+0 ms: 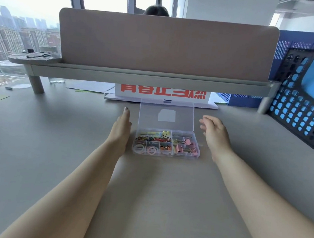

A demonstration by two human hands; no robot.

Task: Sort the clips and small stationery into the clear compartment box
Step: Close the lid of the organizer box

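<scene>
The clear compartment box (196, 156) lies on the grey desk in the middle of the head view, its lid (166, 115) folded back flat behind it. Coloured paper clips (150, 138) fill the upper left compartments, pink binder clips (187, 146) the right side, and pale rings (145, 149) the lower left. My left hand (121, 126) hovers just left of the box, fingers straight, holding nothing. My right hand (214, 131) hovers right of the box with relaxed, slightly curled fingers, also holding nothing. Neither hand touches the box.
A tan partition (168, 44) on a raised shelf (148, 78) spans the desk behind the box. A white sign with red characters (162, 94) stands under it. A black mesh file rack (304, 113) with blue folders sits at right. A person's head shows beyond the partition.
</scene>
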